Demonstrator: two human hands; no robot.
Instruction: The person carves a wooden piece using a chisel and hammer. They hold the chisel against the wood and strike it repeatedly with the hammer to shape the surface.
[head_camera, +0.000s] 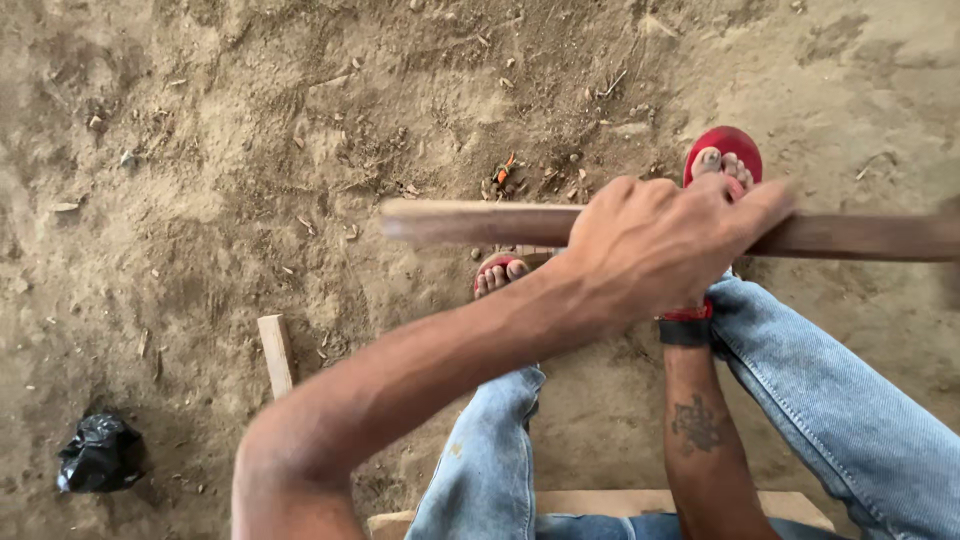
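Head view looks straight down: left hand (660, 245) has its fingers wrapped tight over 1 long wooden stick (470, 222), which runs level from 9 to 3 o'clock above the sandy ground (200, 200). Right hand is hidden behind the left, so its grip cannot be told; only its forearm (700, 430) shows. Below lie 2 red sandals (730, 145), 1 wood offcut (275, 352) and 1 black bag (98, 452) at 8 o'clock.
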